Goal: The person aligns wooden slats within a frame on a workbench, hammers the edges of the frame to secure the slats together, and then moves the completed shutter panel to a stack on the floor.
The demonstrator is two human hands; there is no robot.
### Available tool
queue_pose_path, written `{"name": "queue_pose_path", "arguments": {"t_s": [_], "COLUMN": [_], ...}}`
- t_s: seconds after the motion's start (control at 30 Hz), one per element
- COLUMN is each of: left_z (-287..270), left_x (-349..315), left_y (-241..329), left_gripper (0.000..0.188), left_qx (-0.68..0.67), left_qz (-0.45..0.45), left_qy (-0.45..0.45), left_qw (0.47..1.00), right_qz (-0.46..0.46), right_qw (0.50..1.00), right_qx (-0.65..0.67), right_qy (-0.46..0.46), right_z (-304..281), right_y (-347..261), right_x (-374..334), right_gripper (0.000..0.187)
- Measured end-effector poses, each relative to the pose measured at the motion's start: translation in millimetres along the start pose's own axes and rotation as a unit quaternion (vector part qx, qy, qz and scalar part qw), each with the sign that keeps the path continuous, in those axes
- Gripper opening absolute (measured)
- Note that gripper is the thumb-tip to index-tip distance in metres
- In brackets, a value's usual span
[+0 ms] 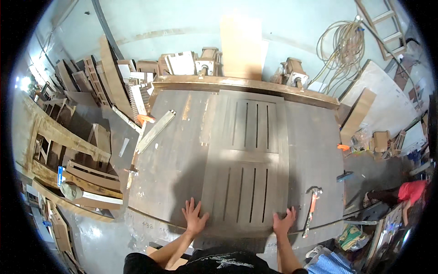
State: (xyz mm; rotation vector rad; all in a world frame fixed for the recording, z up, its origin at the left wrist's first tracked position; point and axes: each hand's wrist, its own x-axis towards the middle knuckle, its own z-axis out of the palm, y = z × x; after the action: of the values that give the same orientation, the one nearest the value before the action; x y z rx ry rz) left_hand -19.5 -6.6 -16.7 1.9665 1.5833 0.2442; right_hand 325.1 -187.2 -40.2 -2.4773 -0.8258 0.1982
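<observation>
A grey-brown wooden panel door (248, 157) with two sets of long dark slots lies flat on the large workbench (315, 137). My left hand (195, 217) is at the panel's near left corner, fingers spread, with the thumb by its edge. At the near right corner rests my right hand (284, 222), open, its fingers reaching along the panel's side. Neither hand is wrapped round anything. To the right of my right hand lies a hammer (312, 211) with an orange and pale handle, its head pointing away from me.
A pale wooden strip (156, 131) lies on the bench's left side. Orange clamps (146, 118) sit at the bench edges. A raised wooden rail (242, 86) runs along the far edge. Boards lean at the left, a coiled hose (342, 45) hangs behind, and a person (410, 192) bends at the right.
</observation>
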Motion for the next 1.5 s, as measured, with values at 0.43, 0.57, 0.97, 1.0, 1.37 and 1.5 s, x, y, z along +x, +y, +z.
{"name": "queue_pose_path", "arguments": {"t_s": [0.43,0.57,0.97,1.0,1.37,1.5], "left_z": [-287,-330,-473,-481,-478,-483], "left_x": [-34,-45,-91,-88,-41,-35], "left_y": [167,230,372,383,458,461], "left_gripper": [0.077,0.064,0.086,0.084,0.067,0.066], "left_qx": [-0.375,-0.476,0.137,0.244,0.203,0.213], "left_qz": [0.486,0.474,0.556,0.55,0.472,0.472], "left_qy": [0.122,0.193,0.583,0.561,0.331,0.32], "left_qw": [0.78,0.716,0.577,0.568,0.792,0.793], "right_qz": [-0.209,-0.305,-0.327,-0.327,-0.296,-0.318], "right_qw": [0.724,0.88,0.807,0.804,0.824,0.809], "right_qx": [0.657,0.334,0.457,0.461,0.431,0.448], "right_qy": [-0.029,0.146,0.183,0.183,0.217,0.208], "right_z": [-386,-438,-442,-442,-431,-429], "right_y": [-155,-211,-287,-291,-302,-304], "right_x": [40,43,88,89,125,129], "right_gripper": [0.093,0.029,0.072,0.072,0.074,0.075]}}
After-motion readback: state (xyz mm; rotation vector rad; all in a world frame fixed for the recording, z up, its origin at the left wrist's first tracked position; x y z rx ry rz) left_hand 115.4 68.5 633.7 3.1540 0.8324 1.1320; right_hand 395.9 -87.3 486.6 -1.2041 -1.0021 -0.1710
